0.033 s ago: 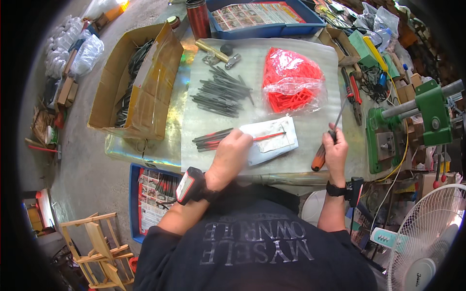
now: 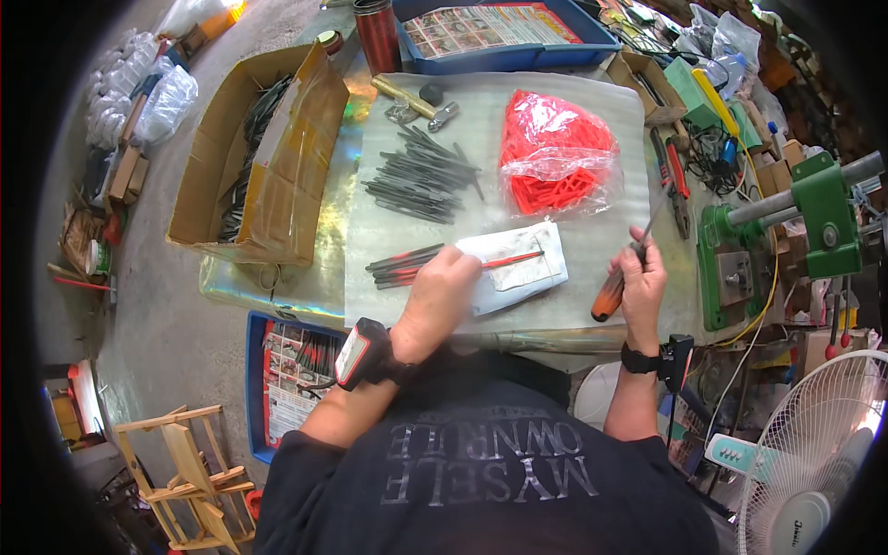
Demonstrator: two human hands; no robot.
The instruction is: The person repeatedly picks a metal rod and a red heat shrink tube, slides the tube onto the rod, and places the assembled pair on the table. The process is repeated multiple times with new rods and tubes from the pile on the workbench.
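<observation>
Shifted slightly, an orange-and-black-handled screwdriver (image 2: pixel 607 301) tilts in my curled right hand (image 2: pixel 641 282); my left hand (image 2: pixel 439 296) pinches a slender red rod (image 2: pixel 512 260) over a flat white pad (image 2: pixel 509 288), apparently positioning it; next calls for steadiness.
</observation>
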